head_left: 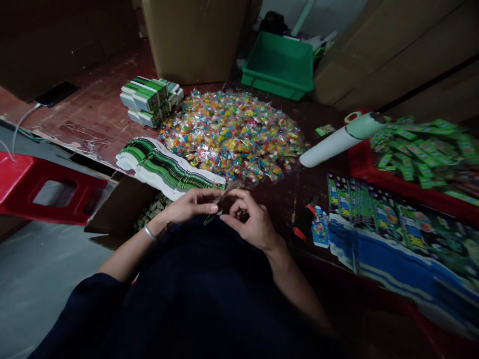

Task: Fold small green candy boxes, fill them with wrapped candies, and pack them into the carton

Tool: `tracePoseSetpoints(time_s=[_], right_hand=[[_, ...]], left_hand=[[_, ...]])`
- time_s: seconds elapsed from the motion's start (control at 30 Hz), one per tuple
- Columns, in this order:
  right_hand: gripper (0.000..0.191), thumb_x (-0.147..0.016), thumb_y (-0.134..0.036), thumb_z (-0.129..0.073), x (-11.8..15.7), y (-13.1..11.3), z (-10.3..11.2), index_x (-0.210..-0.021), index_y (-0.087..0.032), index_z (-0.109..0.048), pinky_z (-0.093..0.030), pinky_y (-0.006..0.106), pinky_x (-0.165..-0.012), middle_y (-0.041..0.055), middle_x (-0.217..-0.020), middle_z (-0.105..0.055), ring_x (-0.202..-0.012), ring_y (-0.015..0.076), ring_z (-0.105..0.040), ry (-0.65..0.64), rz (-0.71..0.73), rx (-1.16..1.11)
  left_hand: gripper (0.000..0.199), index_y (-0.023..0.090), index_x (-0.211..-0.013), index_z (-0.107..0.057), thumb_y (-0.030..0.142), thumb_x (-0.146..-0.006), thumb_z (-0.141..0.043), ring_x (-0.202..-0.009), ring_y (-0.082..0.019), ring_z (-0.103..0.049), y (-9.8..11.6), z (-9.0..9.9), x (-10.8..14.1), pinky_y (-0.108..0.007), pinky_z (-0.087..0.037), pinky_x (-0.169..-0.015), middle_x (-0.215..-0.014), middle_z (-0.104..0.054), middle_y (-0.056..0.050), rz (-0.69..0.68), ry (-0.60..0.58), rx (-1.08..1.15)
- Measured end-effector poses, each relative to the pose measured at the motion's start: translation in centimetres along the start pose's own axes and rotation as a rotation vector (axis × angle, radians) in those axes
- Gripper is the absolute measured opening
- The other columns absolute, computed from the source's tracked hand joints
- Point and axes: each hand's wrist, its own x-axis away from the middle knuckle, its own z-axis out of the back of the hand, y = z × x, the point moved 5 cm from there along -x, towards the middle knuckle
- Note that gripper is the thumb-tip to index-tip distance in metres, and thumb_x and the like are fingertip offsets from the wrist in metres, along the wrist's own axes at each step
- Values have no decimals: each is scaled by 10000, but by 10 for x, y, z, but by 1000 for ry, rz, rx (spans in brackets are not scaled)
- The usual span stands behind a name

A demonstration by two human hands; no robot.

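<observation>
My left hand [197, 203], with a metal bracelet at the wrist, pinches a small thin piece [211, 218] between thumb and fingers. The piece is dark and blurred, perhaps folded card. My right hand [250, 215] is closed beside it, fingers curled and index fingertip at the piece's upper end; what lies inside its curl is hidden. Just beyond my hands, a fanned row of green, black and white printed flat cartons [174, 169] lies on the dark red table. Behind it is a wide heap of clear packets of multicoloured candies [235, 132].
Bundled cartons [144, 97] stand at the back left, a green bin [277, 67] at the back. On the right are a white cylinder [340, 139], green sachets [422, 149], printed pouches [396, 224] and a red-and-black tool [305, 222]. A red stool [48, 187] stands left.
</observation>
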Motion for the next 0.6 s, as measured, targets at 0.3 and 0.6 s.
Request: tracePoseSetpoints(time_s=[0.3, 0.6], right_hand=[[374, -851, -495, -812, 2, 18, 5, -1066, -241, -642, -573, 269, -642, 8, -827, -759, -692, 171, -721, 302, -193, -278], [298, -943, -463, -714, 5, 31, -22, -1099, -214, -763, -604, 329, -753, 53, -949, -807, -806, 210, -744, 631, -115, -211]], left_hand=[[422, 143, -1000, -793, 528, -831, -824, -756, -160, -661, -11, 1, -3, -268, -537, -747, -857, -763, -42, -86, 261, -86], [591, 232, -1303, -660, 403, -788, -894, -698, -100, -611, -22, -2, -1, -216, -558, -662, -956, -674, -14, -376, 628, -140]])
